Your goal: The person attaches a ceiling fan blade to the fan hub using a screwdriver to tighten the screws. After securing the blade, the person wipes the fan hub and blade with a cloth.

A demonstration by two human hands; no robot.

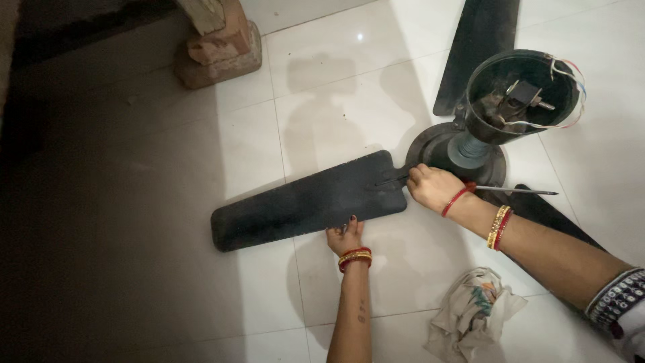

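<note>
A dismantled dark ceiling fan (pixel 470 144) lies on the white tiled floor (pixel 336 81), its open motor cup (pixel 521 94) showing loose wires. The left hand (pixel 346 236) presses the near edge of one dark blade (pixel 309 202). The right hand (pixel 435 188) grips a screwdriver (pixel 517 191) at the blade's root by the hub. A crumpled cloth (pixel 474 316) lies near the right forearm; bricks (pixel 218 47) sit towards the floor's far left.

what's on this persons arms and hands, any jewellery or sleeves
The left hand has dark nail polish and red and gold bangles at the wrist, with a small dark marking on the bare forearm. The right hand has a thin red bangle at the wrist and red and gold bangles further up. A patterned dark and white sleeve covers the right upper arm.
</note>
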